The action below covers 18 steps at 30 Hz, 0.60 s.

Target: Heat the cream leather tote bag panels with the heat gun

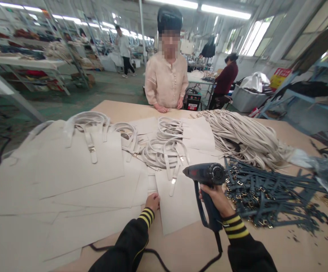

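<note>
My right hand point(216, 198) is wrapped round the grip of a dark blue heat gun point(206, 175), whose nozzle points left over a cream bag panel point(177, 206) with a strap and buckle on it. My left hand point(152, 202) rests at that panel's left edge; its fingers are mostly hidden behind the wrist, and whether they press or pinch the panel is unclear. The gun's black cord point(158, 258) trails across the table toward me.
Overlapping cream panels point(75, 170) with handles cover the table's left. Cream straps point(246, 136) are heaped at the right rear, dark blue straps point(266, 192) lie beside my right hand. A person stands at the far table edge, hands point(166, 108) on it. Shelving and other workers are behind.
</note>
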{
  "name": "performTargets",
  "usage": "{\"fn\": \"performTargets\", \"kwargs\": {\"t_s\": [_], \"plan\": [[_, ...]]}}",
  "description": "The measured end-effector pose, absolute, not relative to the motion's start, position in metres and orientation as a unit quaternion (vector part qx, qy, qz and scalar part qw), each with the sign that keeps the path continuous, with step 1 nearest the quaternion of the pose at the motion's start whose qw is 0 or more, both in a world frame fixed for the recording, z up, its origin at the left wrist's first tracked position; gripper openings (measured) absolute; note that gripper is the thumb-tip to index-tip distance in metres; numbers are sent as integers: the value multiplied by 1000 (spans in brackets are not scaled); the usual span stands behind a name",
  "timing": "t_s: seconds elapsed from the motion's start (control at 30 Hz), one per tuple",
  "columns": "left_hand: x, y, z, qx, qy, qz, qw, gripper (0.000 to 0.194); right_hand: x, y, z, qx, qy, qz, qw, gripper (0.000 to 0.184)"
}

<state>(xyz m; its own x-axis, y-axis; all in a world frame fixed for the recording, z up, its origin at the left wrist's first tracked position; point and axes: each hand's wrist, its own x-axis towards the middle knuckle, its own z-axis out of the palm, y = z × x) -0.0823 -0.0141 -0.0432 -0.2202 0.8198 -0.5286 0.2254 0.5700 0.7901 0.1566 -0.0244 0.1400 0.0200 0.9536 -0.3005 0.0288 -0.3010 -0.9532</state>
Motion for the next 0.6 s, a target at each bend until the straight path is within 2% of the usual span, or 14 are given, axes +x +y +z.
{"fn": "performTargets", "kwargs": {"t_s": [0.23,0.43,0.6], "plan": [[-84,-17,-36,307,701,296,571,10,154,-61,151,-601,-407,573,381,32],[-87,-9,-38,286,688,284,603,14,144,-138,163,-609,-463,606,219,32],[-90,-6,-35,291,686,279,606,20,133,-179,163,-609,-476,621,130,36]]}}
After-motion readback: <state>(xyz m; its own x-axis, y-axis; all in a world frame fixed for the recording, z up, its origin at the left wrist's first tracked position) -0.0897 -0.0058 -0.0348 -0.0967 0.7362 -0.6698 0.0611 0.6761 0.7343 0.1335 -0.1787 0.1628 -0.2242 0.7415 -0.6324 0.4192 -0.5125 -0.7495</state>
